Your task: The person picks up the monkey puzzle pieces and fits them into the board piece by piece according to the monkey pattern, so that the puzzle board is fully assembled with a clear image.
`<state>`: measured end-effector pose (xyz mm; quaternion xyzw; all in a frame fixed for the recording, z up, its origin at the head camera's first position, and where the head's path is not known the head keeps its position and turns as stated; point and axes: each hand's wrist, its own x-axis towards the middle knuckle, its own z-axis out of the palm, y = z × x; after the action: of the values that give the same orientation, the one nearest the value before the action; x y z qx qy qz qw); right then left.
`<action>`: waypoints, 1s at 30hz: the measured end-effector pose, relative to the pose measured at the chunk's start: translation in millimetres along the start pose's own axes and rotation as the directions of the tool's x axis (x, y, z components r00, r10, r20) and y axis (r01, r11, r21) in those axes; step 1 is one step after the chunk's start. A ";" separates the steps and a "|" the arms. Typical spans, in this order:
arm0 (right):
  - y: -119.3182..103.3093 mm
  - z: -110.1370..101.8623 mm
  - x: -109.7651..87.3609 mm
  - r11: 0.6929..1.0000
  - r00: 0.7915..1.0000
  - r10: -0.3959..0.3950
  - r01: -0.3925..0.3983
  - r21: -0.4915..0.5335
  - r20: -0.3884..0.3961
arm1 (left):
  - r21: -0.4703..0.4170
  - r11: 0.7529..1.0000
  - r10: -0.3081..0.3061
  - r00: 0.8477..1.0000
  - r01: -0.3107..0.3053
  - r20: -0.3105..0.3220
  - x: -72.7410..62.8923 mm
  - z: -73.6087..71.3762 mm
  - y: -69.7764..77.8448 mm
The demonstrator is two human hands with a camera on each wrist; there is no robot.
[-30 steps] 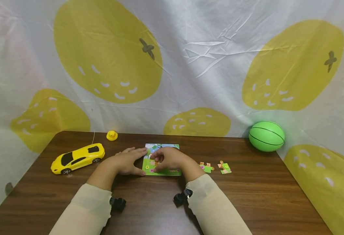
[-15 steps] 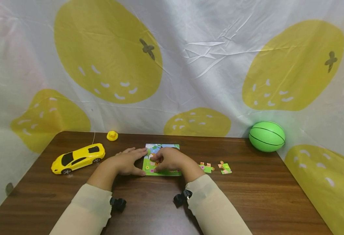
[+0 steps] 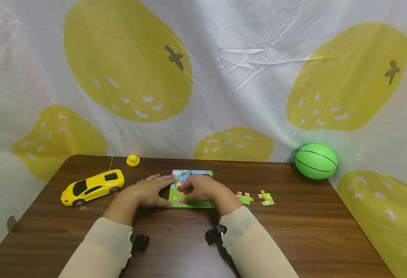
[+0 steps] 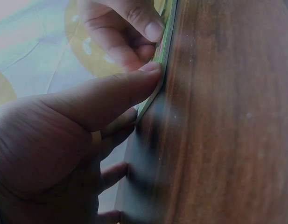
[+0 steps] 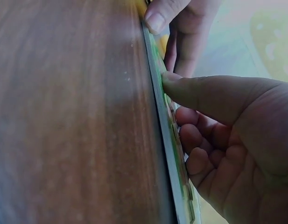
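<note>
A jigsaw puzzle board [image 3: 194, 205] with a blue-and-green picture lies on the table. My left hand [image 3: 151, 191] spreads over its left side, fingertips at the upper left edge and thumb at the lower left corner. Over the middle of the board, my right hand [image 3: 205, 189] curls with thumb and index finger close on a puzzle piece, mostly hidden under the fingers. The right thumb [image 5: 174, 83] bears down near the board's front edge in the right wrist view, the other fingers bent onto the pieces. Two loose puzzle pieces [image 3: 244, 198] lie to the right.
A yellow toy car [image 3: 93, 187] stands on the left of the wooden table [image 3: 311, 231]. Behind it sits a small yellow duck [image 3: 133, 160]. A green ball [image 3: 316, 161] rests at the back right corner, against the printed curtain [image 3: 245, 96].
My right index finger has bent lower toward the board, while the thumb stays in place. The left hand, the board and the loose pieces have not moved.
</note>
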<state>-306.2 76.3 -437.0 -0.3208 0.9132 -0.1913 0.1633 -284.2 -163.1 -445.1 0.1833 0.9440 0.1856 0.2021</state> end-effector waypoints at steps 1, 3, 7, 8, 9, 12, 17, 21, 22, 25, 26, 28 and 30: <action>-0.5 -0.4 -0.1 1.000 1.000 0.001 -0.001 0.004 0.003 | -0.003 1.000 -0.001 1.000 0.001 0.001 -0.4 -0.1 -0.2; -0.5 -1.2 -0.9 1.000 1.000 0.000 0.000 0.023 0.012 | -0.005 1.000 0.000 1.000 0.000 0.001 -0.3 0.3 0.1; 1.8 -4.3 -2.8 0.998 0.999 -0.031 0.029 0.062 0.030 | -0.002 1.000 0.005 1.000 -0.005 0.002 -0.1 0.8 0.7; 2.6 -5.4 -3.9 0.996 0.999 -0.040 0.038 0.078 0.031 | 0.000 1.000 0.005 1.000 -0.005 0.001 -0.1 0.8 0.9; 3.6 -6.7 -5.4 0.994 0.998 -0.047 0.044 0.095 0.031 | 0.002 1.000 0.005 1.000 -0.005 0.001 -0.1 0.8 0.9; 7.3 -11.1 -12.8 0.983 0.999 -0.047 0.041 0.179 0.028 | 0.006 1.000 0.000 1.000 0.000 0.001 -0.4 0.4 0.9; 19.5 -18.0 -32.6 0.960 0.999 -0.026 0.035 0.278 -0.038 | 0.007 1.000 -0.004 1.000 0.004 -0.001 -0.3 0.7 1.0; 36.4 -26.2 -52.4 0.963 0.992 -0.001 0.035 0.266 -0.124 | 0.010 1.000 -0.005 1.000 0.005 0.000 0.3 1.7 1.3; 41.4 -28.9 -57.5 0.963 0.990 0.013 0.025 0.267 -0.141 | 0.009 1.000 -0.006 1.000 0.006 0.001 0.3 1.8 1.4; 56.8 -37.5 -73.6 0.951 0.983 0.076 -0.022 0.307 -0.165 | 0.008 1.000 -0.012 1.000 0.012 0.002 0.3 1.7 1.8; 62.8 -39.8 -78.5 0.947 0.981 0.093 -0.035 0.320 -0.168 | 0.008 1.000 -0.013 1.000 0.013 0.002 0.4 1.6 1.8; 73.3 -43.9 -88.6 0.932 0.977 0.138 -0.072 0.355 -0.164 | 0.009 1.000 -0.015 1.000 0.015 0.002 0.6 1.3 1.7; 84.0 -46.3 -97.7 0.927 0.971 0.172 -0.103 0.361 -0.165 | 0.009 1.000 -0.014 1.000 0.014 0.003 0.9 1.0 1.5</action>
<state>-297.3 211.5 -417.5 -0.2012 0.8964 -0.3689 0.1411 -284.2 -161.2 -445.5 0.1777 0.9459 0.1794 0.2039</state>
